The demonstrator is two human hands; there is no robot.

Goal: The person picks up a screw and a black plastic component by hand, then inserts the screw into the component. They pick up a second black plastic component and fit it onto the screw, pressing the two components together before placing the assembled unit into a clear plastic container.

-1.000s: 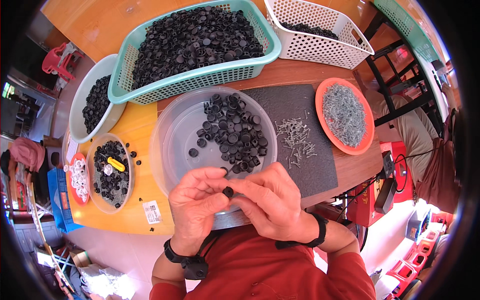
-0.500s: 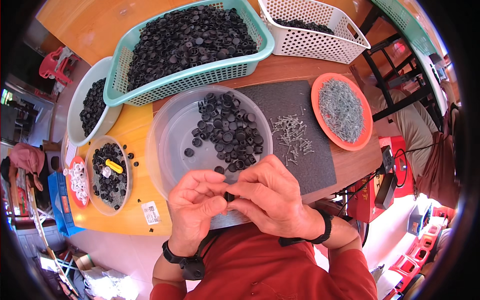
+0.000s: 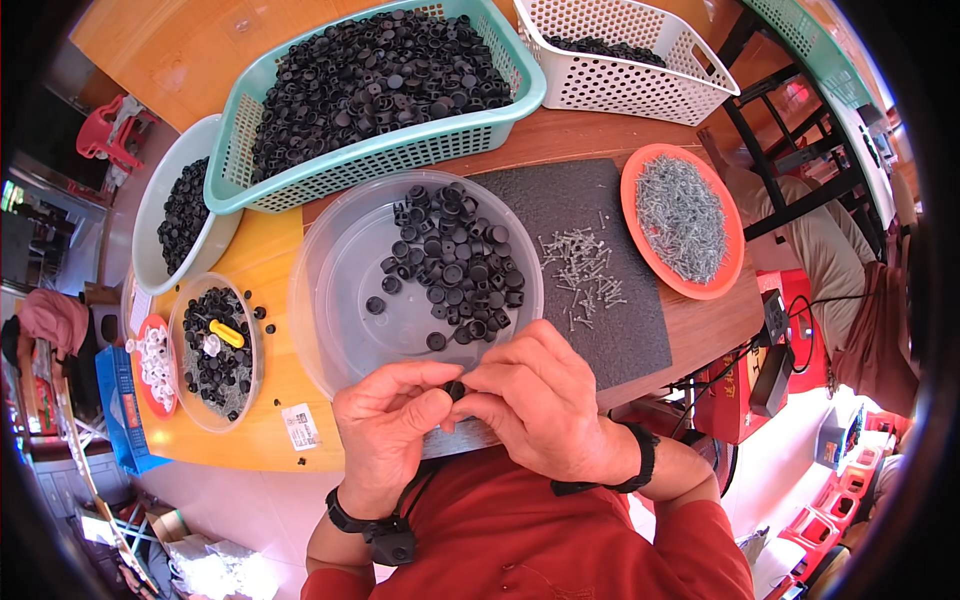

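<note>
Between the fingertips of both hands is a small black plastic cap (image 3: 454, 390), just past the near rim of a clear round tub. My left hand (image 3: 385, 425) pinches it from one side, and my right hand (image 3: 540, 405) grips it from the other. Fingers cover most of the cap, so any screw in it is hidden. Loose black caps (image 3: 460, 270) are heaped in the right part of the clear tub (image 3: 335, 290). To the tub's right, loose screws (image 3: 582, 272) lie on a dark mat (image 3: 630, 340).
An orange plate (image 3: 732, 262) of screws sits at the right. Behind stand a teal basket (image 3: 370, 160) and a white basket (image 3: 640, 95), both with black parts. At left are a pale bowl (image 3: 150, 240), a clear dish (image 3: 252, 380) with a yellow piece, and a small red dish (image 3: 165, 408).
Both hands have shifted slightly down, toward my body. The cap stays between the fingers, turned a little so more of its face shows.
</note>
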